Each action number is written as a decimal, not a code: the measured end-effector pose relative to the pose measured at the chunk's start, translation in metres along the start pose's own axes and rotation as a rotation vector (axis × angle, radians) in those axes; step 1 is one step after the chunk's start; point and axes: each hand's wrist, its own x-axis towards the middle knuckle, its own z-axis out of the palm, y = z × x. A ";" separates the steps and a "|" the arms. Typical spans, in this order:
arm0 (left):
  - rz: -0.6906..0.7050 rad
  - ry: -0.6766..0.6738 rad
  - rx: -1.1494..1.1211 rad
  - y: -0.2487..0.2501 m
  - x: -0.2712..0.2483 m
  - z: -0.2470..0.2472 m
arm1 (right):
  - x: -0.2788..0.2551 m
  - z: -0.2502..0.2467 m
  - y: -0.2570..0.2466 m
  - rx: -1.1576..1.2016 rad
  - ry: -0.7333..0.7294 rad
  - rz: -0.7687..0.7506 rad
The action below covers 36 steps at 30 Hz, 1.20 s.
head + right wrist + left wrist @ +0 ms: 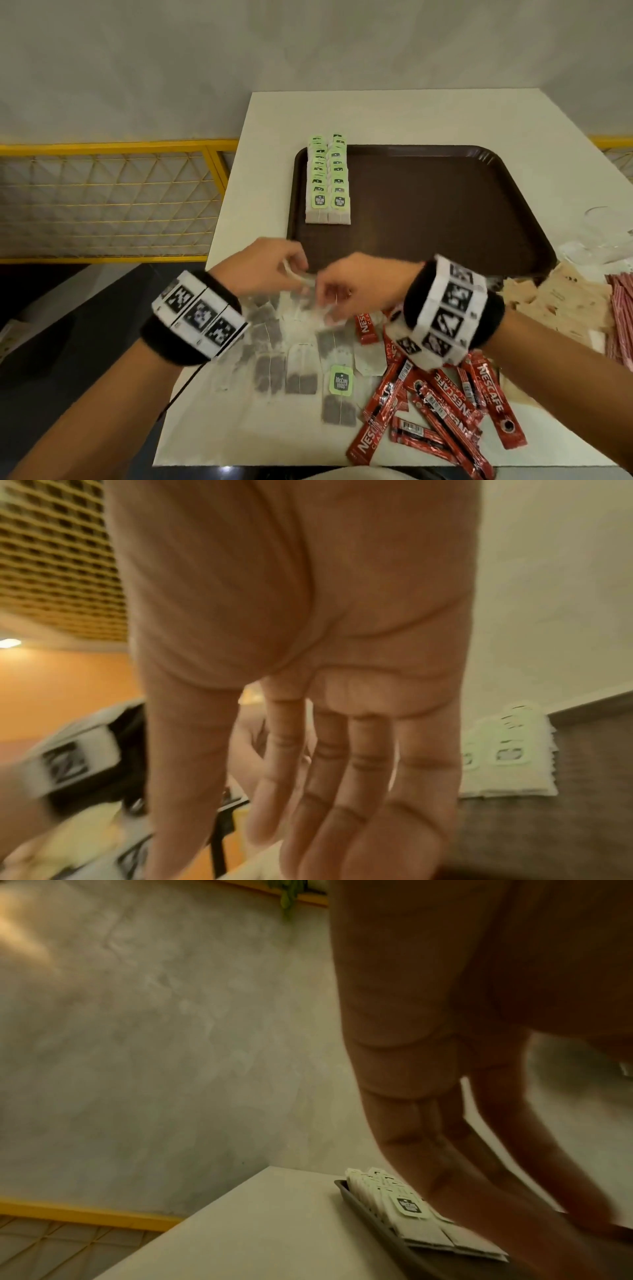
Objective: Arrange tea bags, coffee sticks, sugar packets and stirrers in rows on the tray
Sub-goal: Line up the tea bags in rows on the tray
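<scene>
In the head view, your left hand (pixel 270 265) and right hand (pixel 356 291) meet just short of the tray (pixel 445 205), seemingly pinching a blurred tea bag (pixel 301 279) between them. Two rows of tea bags (pixel 327 181) lie along the tray's left side, roughly nine or ten apiece; the rest is bare. I judge the task barely a quarter done. Left on the table (pixel 274 113): about ten loose tea bags (pixel 301 370), roughly a dozen coffee sticks (pixel 442 404), a heap of sugar packets (pixel 565 305), uncountable, and red-striped stirrers (pixel 621 315).

The left wrist view shows fingers (pixel 445 1150) extended downward beside the rows; what they hold, you cannot tell.

The right wrist view shows fingers (pixel 369 777) straight, pressed together; any pinch is hidden.
</scene>
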 end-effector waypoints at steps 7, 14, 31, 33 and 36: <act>0.024 -0.256 0.150 -0.005 -0.061 0.051 | -0.011 0.056 -0.026 -0.388 -0.092 0.056; -0.039 -0.181 0.203 0.003 -0.066 0.066 | -0.010 0.067 -0.026 -0.417 -0.011 0.059; -0.067 -0.145 0.082 0.005 -0.056 0.065 | -0.009 0.060 -0.007 -0.230 -0.005 0.103; -0.063 -0.136 -0.003 0.005 -0.057 0.060 | -0.011 0.055 -0.001 -0.134 0.033 0.093; -0.019 -0.064 -0.041 0.007 -0.058 0.049 | -0.014 0.046 0.007 0.003 0.102 0.071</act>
